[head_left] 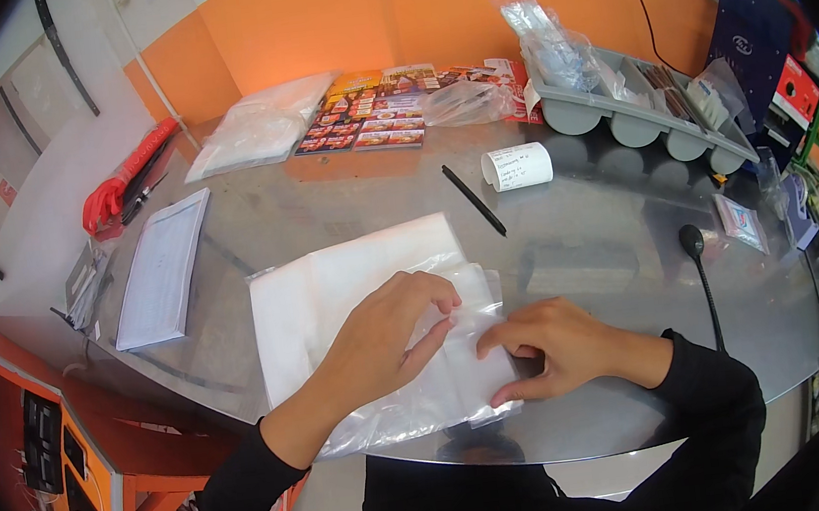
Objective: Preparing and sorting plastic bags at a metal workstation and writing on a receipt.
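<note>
A stack of clear plastic bags (484, 347) lies on the near part of the metal table, on top of a larger white sheet in clear plastic (333, 288). Over the middle of these, my left hand (388, 336) hovers with bent fingers. Its thumb tip is close to the fingertips, with a small gap and nothing visible between them. My right hand (559, 345) rests at the right edge of the clear bags, thumb and forefinger spread apart on the plastic. Beyond the hands lie a black pen (474, 200) and a paper roll with handwriting (518, 166).
A grey compartment tray (603, 100) holds plastic packets at the back right. Printed leaflets (370, 120) and a white plastic-wrapped pack (261, 126) lie along the orange wall. On the left is a white paper pad (163, 269); a thin black microphone (697, 255) stands right.
</note>
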`<act>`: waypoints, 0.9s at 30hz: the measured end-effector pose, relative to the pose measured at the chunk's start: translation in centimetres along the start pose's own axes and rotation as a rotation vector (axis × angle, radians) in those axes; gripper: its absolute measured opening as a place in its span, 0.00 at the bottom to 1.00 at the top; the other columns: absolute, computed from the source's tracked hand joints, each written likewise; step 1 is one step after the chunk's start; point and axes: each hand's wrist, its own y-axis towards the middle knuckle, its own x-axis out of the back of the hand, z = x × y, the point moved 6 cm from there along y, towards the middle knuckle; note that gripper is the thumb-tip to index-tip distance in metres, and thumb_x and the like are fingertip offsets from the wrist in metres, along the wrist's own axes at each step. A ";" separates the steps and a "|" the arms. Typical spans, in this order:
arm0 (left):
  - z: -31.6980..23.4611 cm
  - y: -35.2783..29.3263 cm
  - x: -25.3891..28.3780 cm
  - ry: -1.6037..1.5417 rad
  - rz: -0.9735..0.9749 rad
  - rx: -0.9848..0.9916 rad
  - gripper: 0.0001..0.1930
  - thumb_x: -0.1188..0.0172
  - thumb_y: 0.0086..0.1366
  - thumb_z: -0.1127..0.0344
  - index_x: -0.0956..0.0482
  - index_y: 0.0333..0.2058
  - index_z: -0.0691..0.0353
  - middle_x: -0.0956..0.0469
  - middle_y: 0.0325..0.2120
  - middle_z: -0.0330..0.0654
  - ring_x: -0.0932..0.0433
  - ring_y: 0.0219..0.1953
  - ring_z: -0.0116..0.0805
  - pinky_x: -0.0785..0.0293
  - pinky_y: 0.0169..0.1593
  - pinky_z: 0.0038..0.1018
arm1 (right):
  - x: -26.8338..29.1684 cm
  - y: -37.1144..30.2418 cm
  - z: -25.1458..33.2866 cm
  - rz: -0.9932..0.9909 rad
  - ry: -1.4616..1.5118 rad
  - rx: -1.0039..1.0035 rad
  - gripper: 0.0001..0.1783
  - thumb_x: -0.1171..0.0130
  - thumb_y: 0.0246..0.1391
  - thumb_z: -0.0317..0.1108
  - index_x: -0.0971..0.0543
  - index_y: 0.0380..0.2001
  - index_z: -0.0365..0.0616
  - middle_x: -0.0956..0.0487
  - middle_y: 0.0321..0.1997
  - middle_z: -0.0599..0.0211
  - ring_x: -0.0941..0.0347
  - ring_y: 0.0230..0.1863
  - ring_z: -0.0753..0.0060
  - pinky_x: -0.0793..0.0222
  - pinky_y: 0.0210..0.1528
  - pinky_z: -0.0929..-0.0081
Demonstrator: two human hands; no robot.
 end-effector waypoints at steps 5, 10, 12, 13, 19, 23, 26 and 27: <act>-0.1 0.1 -0.2 0.043 0.051 -0.053 0.10 0.41 0.55 0.80 0.23 0.36 0.59 0.23 0.40 0.41 0.26 0.41 0.41 0.29 0.46 0.30 | -1.1 -0.1 -1.0 0.094 0.025 -0.109 0.12 0.32 0.52 0.43 0.20 0.31 0.48 0.36 0.11 0.69 0.39 0.14 0.65 0.44 0.21 0.70; -1.9 0.3 0.1 0.052 0.093 -0.113 0.11 0.35 0.53 0.73 0.21 0.36 0.57 0.25 0.41 0.39 0.27 0.44 0.42 0.29 0.48 0.33 | -1.2 -0.6 -2.9 -0.079 0.335 -0.279 0.05 0.35 0.56 0.32 0.17 0.28 0.44 0.41 0.11 0.72 0.46 0.15 0.83 0.49 0.21 0.78; -1.9 0.2 -0.2 0.062 0.108 -0.093 0.13 0.35 0.52 0.73 0.21 0.38 0.56 0.26 0.43 0.40 0.28 0.45 0.42 0.29 0.48 0.33 | -1.0 -0.6 -3.3 -0.197 0.392 -0.289 0.04 0.36 0.56 0.30 0.18 0.28 0.43 0.41 0.12 0.73 0.47 0.16 0.86 0.50 0.21 0.79; -1.8 0.2 -0.3 0.075 0.120 -0.067 0.15 0.34 0.50 0.74 0.21 0.39 0.56 0.26 0.45 0.40 0.29 0.46 0.41 0.30 0.48 0.34 | -0.7 -0.6 -3.5 -0.309 0.453 -0.295 0.04 0.37 0.56 0.28 0.19 0.28 0.41 0.41 0.13 0.74 0.48 0.18 0.89 0.50 0.21 0.80; 0.5 0.0 -0.1 0.049 0.031 -0.021 0.15 0.32 0.52 0.74 0.22 0.39 0.57 0.24 0.42 0.41 0.26 0.42 0.41 0.29 0.47 0.31 | 1.4 -0.3 0.0 -0.215 0.077 0.073 0.12 0.32 0.52 0.38 0.23 0.31 0.45 0.36 0.13 0.71 0.41 0.13 0.72 0.46 0.20 0.76; 0.9 -0.1 -0.1 -0.113 -0.048 0.183 0.12 0.33 0.55 0.74 0.22 0.38 0.58 0.23 0.39 0.42 0.25 0.41 0.41 0.29 0.45 0.30 | -0.5 0.0 0.2 0.007 -0.049 -0.007 0.15 0.30 0.49 0.44 0.23 0.31 0.48 0.35 0.12 0.70 0.39 0.14 0.63 0.45 0.20 0.73; 1.7 -0.4 0.2 -0.163 -0.087 0.171 0.13 0.35 0.54 0.76 0.23 0.38 0.57 0.23 0.39 0.43 0.26 0.41 0.41 0.30 0.45 0.30 | -0.9 0.1 -0.5 0.073 -0.019 -0.131 0.13 0.31 0.50 0.42 0.23 0.26 0.47 0.35 0.11 0.70 0.40 0.13 0.64 0.45 0.19 0.72; 1.3 -0.2 0.2 -0.062 -0.009 0.044 0.13 0.36 0.54 0.77 0.23 0.38 0.56 0.24 0.39 0.44 0.26 0.41 0.41 0.30 0.46 0.30 | -1.1 0.0 -1.2 0.047 0.061 -0.164 0.12 0.31 0.51 0.39 0.23 0.25 0.45 0.37 0.11 0.72 0.42 0.13 0.69 0.47 0.20 0.73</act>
